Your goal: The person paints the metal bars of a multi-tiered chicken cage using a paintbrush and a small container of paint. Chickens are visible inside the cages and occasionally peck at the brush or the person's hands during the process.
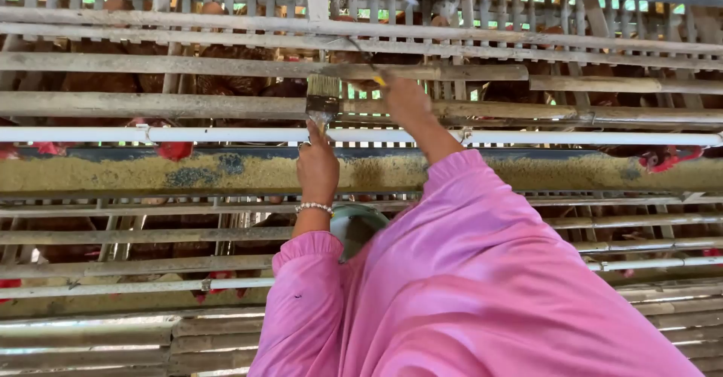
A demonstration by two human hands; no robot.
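Pink sleeves (467,286) fill the near view, both arms raised toward tiers of slatted wooden cages (226,64) housing brown hens (98,82). Left hand (317,167), beaded bracelet (313,207) at the wrist, has its grip closed on the handle of a paintbrush (323,98), bristles up against a rail above the white pipe (151,134) and feed trough (113,172). Right hand (403,94) reaches between rails, apparently pinching something yellow; its grip cannot be told for certain, and the narrow gaps leave little room.
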